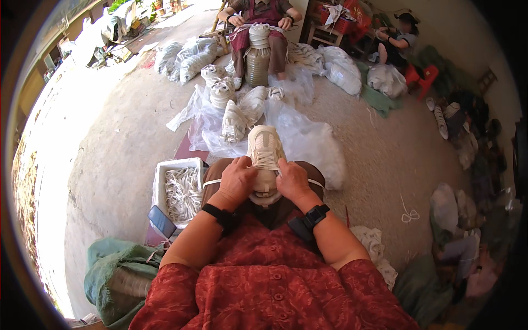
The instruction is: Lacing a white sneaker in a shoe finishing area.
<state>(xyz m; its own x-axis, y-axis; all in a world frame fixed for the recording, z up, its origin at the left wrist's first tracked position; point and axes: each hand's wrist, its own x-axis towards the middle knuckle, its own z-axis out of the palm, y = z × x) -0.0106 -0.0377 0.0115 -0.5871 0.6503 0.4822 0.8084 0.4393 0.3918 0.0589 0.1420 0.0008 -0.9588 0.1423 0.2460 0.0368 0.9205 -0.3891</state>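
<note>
A cream lace-up sneaker (pixel 264 137) rests at my lap, its toe pointing away from me. White laces cross over its front. My left hand (pixel 237 179) is closed at the left edge of the lacing, and a white lace end (pixel 212 182) trails out beside it over my thigh. On the opposite edge, my right hand (pixel 293 179) is closed too, with another lace end (pixel 316 182) running out past it. The fingertips partly hide where the laces enter the shoe.
To the left, a white foam box (pixel 158 190) holds bundled laces, with a phone (pixel 161 221) at its near corner. Ahead lie several sneakers (pixel 234 122) on clear plastic bags (pixel 316 146). A co-worker (pixel 258 8) sits beyond, another person (pixel 404 41) farther right. Green sacking (pixel 118 275) lies near left.
</note>
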